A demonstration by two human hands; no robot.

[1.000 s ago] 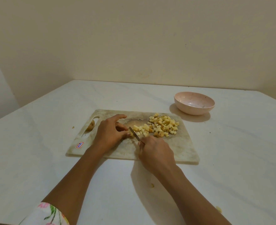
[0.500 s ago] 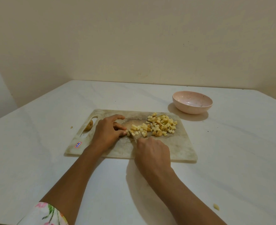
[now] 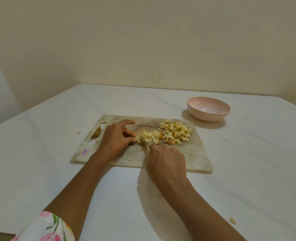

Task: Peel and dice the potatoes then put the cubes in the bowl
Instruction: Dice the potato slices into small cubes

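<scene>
On the cutting board (image 3: 196, 153), my left hand (image 3: 116, 139) pinches the potato piece (image 3: 143, 138). My right hand (image 3: 167, 162), curled round the knife (image 3: 148, 148), is just right of it. The cubes (image 3: 176, 133) lie beyond, and the bowl (image 3: 208, 108) stands further right.

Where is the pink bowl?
In the head view the pink bowl stands on the white table at the right, just past the far right corner of the cutting board, apart from the potato cubes.

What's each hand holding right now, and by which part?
Left hand pinches the pale potato piece at its left end. Right hand grips a knife by its handle, hidden in the fist; only a blade sliver shows.
</scene>
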